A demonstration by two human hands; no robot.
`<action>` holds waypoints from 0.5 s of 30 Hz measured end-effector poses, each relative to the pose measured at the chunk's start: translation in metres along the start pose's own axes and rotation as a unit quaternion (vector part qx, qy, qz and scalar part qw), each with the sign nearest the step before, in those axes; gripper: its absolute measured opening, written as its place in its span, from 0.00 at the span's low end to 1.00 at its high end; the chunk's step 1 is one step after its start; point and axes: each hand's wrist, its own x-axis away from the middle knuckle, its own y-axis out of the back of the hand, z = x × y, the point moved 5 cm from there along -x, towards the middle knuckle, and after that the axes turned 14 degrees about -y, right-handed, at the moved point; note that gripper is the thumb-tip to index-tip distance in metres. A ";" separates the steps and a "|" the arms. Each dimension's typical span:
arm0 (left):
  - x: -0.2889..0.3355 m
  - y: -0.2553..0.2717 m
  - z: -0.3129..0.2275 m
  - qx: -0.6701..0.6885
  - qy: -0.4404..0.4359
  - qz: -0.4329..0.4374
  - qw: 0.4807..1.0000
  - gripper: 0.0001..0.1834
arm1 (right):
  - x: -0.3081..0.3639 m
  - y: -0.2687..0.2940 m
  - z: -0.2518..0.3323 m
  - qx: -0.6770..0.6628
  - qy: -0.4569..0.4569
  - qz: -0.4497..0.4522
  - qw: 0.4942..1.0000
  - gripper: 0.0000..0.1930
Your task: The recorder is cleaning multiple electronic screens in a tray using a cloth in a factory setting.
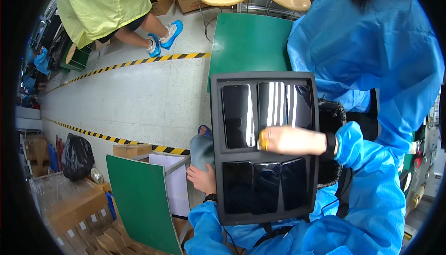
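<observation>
A black tray point(216, 115) with raised sides lies in front of me, holding several dark-screened smartphones point(238, 187) in two rows. My right hand point(295, 140) hovers over the tray's middle, close to the far-row phone point(271, 101). Its fingers are curled and blurred, and a small yellow item point(263, 139) shows at the fingertips; I cannot tell whether it is held or worn. Left of the tray, my left hand point(203, 179) lies with fingers spread beside my knee point(202, 150), holding nothing. Black bands circle both wrists, below blue sleeves.
Beyond the tray stands a green tabletop point(248, 41), with a person in a blue gown point(344, 41) at its right. Another green board point(141, 199) is at lower left, near cardboard boxes point(76, 204) and a black bag point(76, 157). Someone in a yellow gown point(102, 8) is farther off.
</observation>
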 end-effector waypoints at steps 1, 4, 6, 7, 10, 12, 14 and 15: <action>0.000 0.000 -0.002 0.003 -0.007 -0.011 1.000 0.28 | -0.009 0.016 -0.015 0.022 -0.025 -0.037 0.999 0.04; -0.004 0.001 -0.005 0.010 -0.015 -0.023 1.000 0.28 | -0.037 0.041 -0.093 0.009 -0.208 -0.098 0.973 0.08; -0.005 0.002 -0.001 0.004 0.005 -0.005 1.000 0.28 | -0.043 0.032 -0.097 0.080 -0.160 -0.108 0.978 0.07; -0.009 0.001 -0.011 0.013 0.014 0.011 1.000 0.28 | -0.034 0.032 -0.084 0.100 -0.132 -0.100 0.981 0.08; -0.010 0.006 -0.008 0.011 0.014 0.000 1.000 0.28 | -0.010 0.010 -0.018 0.042 -0.063 0.012 0.997 0.09; -0.012 0.004 -0.012 0.017 0.014 0.003 1.000 0.28 | -0.002 0.004 -0.019 -0.005 -0.077 0.032 0.996 0.09; -0.015 0.002 -0.015 0.020 0.008 0.006 1.000 0.29 | -0.010 0.020 -0.054 -0.068 -0.179 0.013 0.981 0.08; -0.015 0.001 -0.019 0.024 0.007 0.004 1.000 0.29 | -0.012 0.029 -0.076 0.085 -0.161 -0.054 0.982 0.07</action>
